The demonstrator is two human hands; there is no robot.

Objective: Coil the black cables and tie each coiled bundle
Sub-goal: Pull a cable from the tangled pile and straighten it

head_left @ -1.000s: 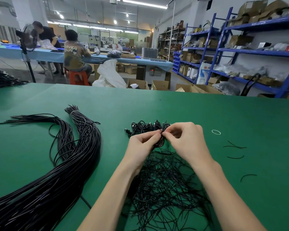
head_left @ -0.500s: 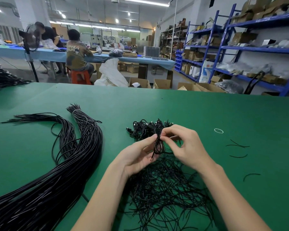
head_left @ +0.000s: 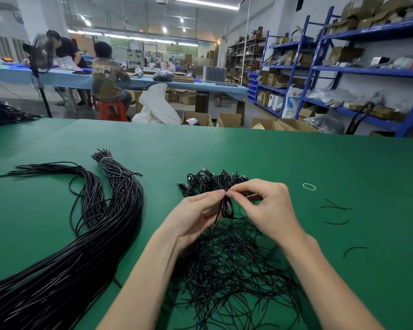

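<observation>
Tying stage: small coiled bundle of black cable (head_left: 225,206) pinched at its waist between left hand (head_left: 196,214) and right hand (head_left: 266,206) fingertips; next, likely, cinching the tie tight.

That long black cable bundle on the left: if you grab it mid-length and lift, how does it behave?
The long cable bundle likely sags: its strands curve limply. Only a white band binds the far end, so strands probably splay. Thick, so likely heavy.

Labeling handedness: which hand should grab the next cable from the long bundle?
Left, probably. The left hand is nearer the long cable bundle on its side; the right hand can keep pinching the small coil.
</observation>
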